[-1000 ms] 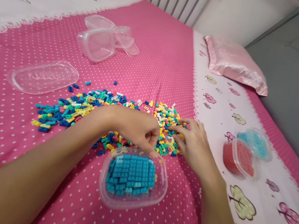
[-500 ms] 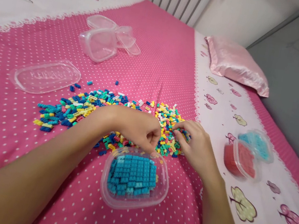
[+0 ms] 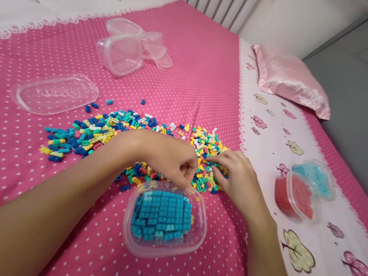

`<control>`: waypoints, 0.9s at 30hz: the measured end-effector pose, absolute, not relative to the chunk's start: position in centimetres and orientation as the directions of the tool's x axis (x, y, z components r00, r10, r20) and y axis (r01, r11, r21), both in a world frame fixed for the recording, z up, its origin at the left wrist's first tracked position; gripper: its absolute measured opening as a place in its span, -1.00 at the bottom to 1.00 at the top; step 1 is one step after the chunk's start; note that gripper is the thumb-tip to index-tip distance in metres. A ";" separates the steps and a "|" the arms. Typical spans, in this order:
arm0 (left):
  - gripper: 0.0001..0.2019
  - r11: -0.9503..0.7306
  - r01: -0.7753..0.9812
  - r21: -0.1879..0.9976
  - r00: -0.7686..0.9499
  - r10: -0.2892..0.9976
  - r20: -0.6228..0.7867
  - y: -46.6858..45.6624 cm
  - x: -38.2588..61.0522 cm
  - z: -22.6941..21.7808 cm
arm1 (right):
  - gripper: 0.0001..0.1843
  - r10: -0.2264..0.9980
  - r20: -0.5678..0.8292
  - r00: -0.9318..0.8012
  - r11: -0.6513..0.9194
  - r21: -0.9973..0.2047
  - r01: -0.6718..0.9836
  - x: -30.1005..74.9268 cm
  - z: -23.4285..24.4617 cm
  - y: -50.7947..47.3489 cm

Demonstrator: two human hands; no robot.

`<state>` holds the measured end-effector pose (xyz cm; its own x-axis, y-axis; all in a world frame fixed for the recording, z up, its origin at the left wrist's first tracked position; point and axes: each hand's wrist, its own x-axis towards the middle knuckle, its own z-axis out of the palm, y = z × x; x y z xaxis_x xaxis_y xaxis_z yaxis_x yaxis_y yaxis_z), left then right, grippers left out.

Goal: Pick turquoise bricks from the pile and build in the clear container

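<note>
A clear plastic container (image 3: 160, 251) stands in front of me, with teal building bricks (image 3: 162, 214) packed in rows inside. My left hand (image 3: 175, 160) is closed at its far rim, thumb side down on the edge; the curled fingers are partly hidden. Behind it spreads a loose pile of small building bricks (image 3: 103, 131) in blue, green, yellow, white and pink. At the pile's right part, my right hand (image 3: 239, 178) reaches in from the right. Its index finger and thumb are apart among the bricks, and I see nothing held between them.
A clear lid (image 3: 57, 93) lies left of the pile. Farther back are empty clear containers (image 3: 123, 55) and lids. On the right stand a container of red bricks (image 3: 294, 196) and one of light blue bricks (image 3: 315, 176). A pink pillow (image 3: 290, 80) rests near the grey headboard (image 3: 365, 83).
My right hand has shifted slightly left over the bricks, its index finger stretched farther into the pile. My left hand and the container have stayed in place.
</note>
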<state>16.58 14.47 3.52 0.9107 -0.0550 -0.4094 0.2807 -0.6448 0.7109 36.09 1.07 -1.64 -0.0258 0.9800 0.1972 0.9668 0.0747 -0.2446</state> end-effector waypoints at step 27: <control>-0.80 -0.613 0.275 0.741 0.912 -0.078 -0.403 14.6 16.4 3.5 | -0.93 0.919 0.366 0.148 0.025 -0.430 0.903 35.8 -0.9 1.1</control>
<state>16.41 14.61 3.51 0.9121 -0.0780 -0.4026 0.2747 -0.6128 0.7410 35.79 1.12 -0.90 0.1484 0.9187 0.3661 0.9026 0.0255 -0.4297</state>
